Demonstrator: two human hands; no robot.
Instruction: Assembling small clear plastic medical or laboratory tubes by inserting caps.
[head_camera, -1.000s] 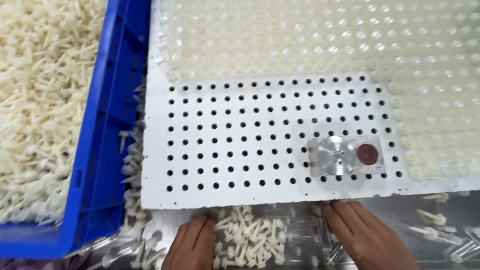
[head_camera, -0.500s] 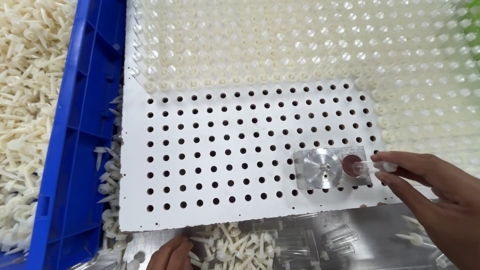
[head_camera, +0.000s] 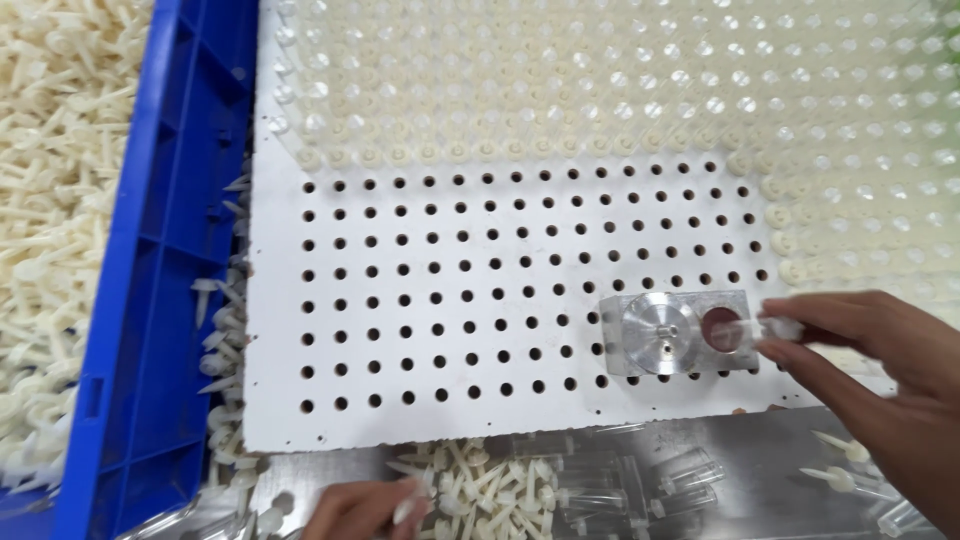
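Head view, nearest edge: the left hand (head_camera: 365, 508) lies low in the frame, fingertips pinching one cream plastic piece at the loose pile of cream pegs (head_camera: 480, 488) on the steel table (head_camera: 700, 440).
Beside the pile: clear small tubes (head_camera: 640, 480) lie scattered on the steel, some capped in cream.
Right hand: the right hand (head_camera: 880, 370) comes in from the right edge, thumb and forefinger closed on a clear tube (head_camera: 770, 328); the tube is blurred and lies sideways, just beside the metal block.
Metal block: a silver metal block (head_camera: 675, 333) sits on the white board, with a round turned disc on its left half and a dark red round recess on its right half, next to the tube's tip.
White perforated board (head_camera: 450, 300): rows of dark round holes, bare in the near part.
Farther rows: filled tubes with cream tops (head_camera: 600, 80) stand in the holes across the far side and down the right side.
Blue crate (head_camera: 160, 260): at the left, heaped with cream pegs (head_camera: 50, 200); a few pegs lie spilled between crate and board.
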